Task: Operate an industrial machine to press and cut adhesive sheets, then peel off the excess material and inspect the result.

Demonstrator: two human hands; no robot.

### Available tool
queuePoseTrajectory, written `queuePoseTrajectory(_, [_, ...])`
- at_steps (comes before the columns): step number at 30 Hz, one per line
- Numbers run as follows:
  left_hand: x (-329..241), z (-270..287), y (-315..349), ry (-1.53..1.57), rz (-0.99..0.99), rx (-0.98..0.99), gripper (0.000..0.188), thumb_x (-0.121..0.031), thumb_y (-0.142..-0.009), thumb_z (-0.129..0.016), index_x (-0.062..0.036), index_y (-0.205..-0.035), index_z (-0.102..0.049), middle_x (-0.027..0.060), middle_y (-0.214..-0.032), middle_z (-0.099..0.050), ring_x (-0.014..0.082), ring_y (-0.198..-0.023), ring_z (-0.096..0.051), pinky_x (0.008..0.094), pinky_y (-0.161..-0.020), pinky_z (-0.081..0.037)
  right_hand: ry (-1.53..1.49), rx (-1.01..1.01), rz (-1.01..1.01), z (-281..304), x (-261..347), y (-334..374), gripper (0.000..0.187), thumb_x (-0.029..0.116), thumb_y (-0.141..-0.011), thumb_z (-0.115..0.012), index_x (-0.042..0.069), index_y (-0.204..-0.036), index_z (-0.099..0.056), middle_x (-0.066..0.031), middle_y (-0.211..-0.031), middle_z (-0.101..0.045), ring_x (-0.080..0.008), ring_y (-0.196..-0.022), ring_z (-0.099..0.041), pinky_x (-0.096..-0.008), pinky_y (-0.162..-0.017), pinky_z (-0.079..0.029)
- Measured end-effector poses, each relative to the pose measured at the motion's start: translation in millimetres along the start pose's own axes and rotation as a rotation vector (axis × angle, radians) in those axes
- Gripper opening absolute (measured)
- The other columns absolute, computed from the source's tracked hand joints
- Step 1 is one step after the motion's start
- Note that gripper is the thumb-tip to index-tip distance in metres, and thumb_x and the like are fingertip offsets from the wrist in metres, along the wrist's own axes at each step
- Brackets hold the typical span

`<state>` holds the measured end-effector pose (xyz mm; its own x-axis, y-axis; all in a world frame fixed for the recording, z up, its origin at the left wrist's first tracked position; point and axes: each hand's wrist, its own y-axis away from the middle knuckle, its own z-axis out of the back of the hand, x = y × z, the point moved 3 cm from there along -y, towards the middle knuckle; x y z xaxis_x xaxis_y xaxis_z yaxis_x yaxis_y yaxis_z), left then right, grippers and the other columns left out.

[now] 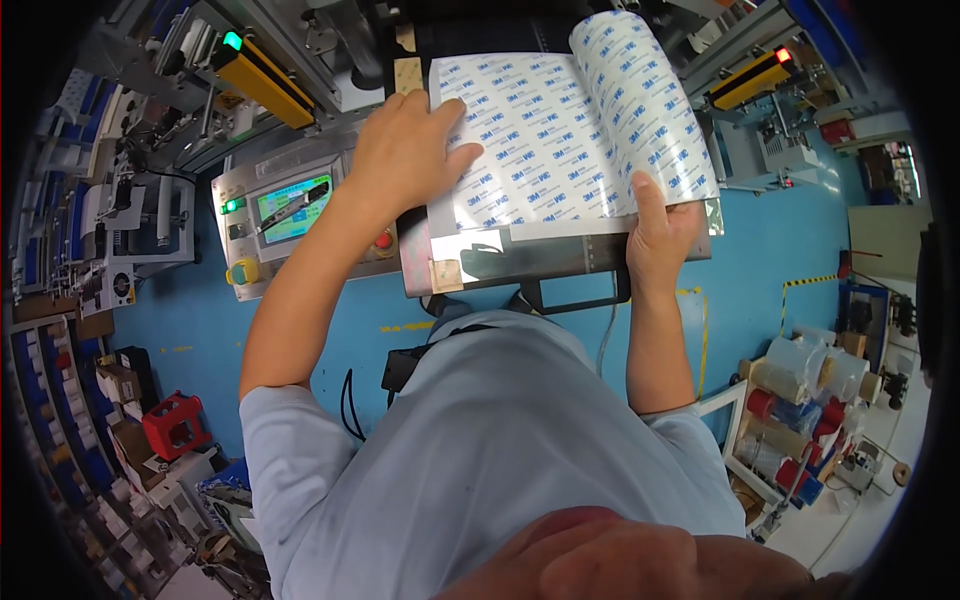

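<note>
Sheet (540, 145): right grip (661, 232) clamped on curled edge; left grip (408, 148) apart at left edge.

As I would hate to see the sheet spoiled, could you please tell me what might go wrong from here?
The printed sheet could crease where its right side curls up, since the right hand grips it there with the thumb on top. It might also sit crooked, as the left hand is only at its left edge. The left forearm appears close to a red button, so a stray movement might bump it.
</note>
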<state>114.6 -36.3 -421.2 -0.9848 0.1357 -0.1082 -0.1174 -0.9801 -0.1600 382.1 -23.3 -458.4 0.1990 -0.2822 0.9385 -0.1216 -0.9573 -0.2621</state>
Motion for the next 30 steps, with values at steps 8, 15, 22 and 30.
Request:
queuePoseTrajectory(8, [16.4,-24.9,2.2,0.077,-0.244,-0.146,0.047,-0.032,-0.089,-0.060,-0.0115,-0.132,-0.057,0.0149,-0.144,-0.046,0.0356,-0.134,-0.039,0.0472,-0.110,-0.030,0.007,0.020,-0.008,-5.5,1.2,-0.6,0.037,0.000,-0.087,-0.063,-0.008,-0.122,-0.051,-0.0126,-0.116,-0.062,-0.0169,-0.104,-0.060,-0.0279,-0.091,-0.046])
queuePoseTrajectory(15, [-11.3,6.8,-3.6,0.149,-0.134,0.252,0.053,-0.038,-0.084,-0.068,-0.0083,-0.127,-0.058,0.0195,-0.134,-0.052,0.0365,-0.122,-0.048,0.0460,-0.105,-0.035,-0.136,0.133,-0.120,19.4,-9.7,-29.1,0.046,0.003,-0.086,-0.063,-0.006,-0.129,-0.048,-0.0157,-0.124,-0.061,-0.0236,-0.113,-0.061,-0.0354,-0.099,-0.047])
queuePoseTrajectory(22, [-39.2,-37.2,27.8,0.104,-0.311,-0.062,0.064,-0.048,-0.090,-0.059,-0.0062,-0.137,-0.050,0.0241,-0.144,-0.042,0.0434,-0.134,-0.037,0.0526,-0.110,-0.028,-0.226,0.300,-0.250,29.2,-13.3,-66.5,0.052,0.012,-0.088,-0.068,-0.005,-0.132,-0.047,-0.0137,-0.124,-0.062,-0.0216,-0.112,-0.062,-0.0344,-0.098,-0.047])
queuePoseTrajectory(30, [-69.4,-22.9,35.4,0.231,-0.328,-0.112,0.060,-0.036,-0.081,-0.071,0.0007,-0.126,-0.054,0.0254,-0.130,-0.049,0.0412,-0.122,-0.046,0.0488,-0.102,-0.036,-0.137,0.643,-0.350,17.8,-23.8,-105.5,0.048,0.014,-0.082,-0.076,-0.002,-0.124,-0.056,-0.0116,-0.119,-0.065,-0.0217,-0.107,-0.063,-0.0367,-0.098,-0.047])
